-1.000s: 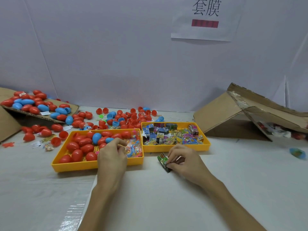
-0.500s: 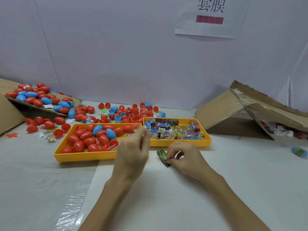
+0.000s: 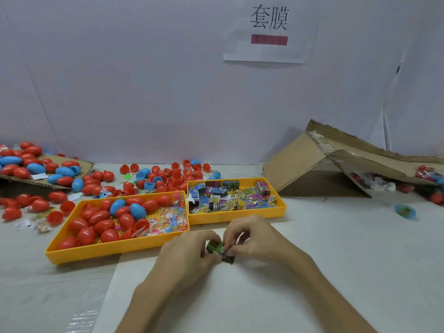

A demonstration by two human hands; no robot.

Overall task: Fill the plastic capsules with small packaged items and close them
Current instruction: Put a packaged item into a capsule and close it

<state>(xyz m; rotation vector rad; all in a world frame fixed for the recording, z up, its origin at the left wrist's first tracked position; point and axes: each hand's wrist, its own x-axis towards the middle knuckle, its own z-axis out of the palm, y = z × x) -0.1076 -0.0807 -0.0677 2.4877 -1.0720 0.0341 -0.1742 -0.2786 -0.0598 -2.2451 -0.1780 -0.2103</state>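
Packet (image 3: 216, 247), seemingly, between both hands (image 3: 189, 254) (image 3: 252, 237)

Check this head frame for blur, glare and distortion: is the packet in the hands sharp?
Head view: light even and soft; the packet held by left hand and right hand is fairly sharp. Head view, right edge: the lone capsule and cardboard box contents are smeared. Head view: glare spots on the red capsules in the tray; wall seams tilt outward.
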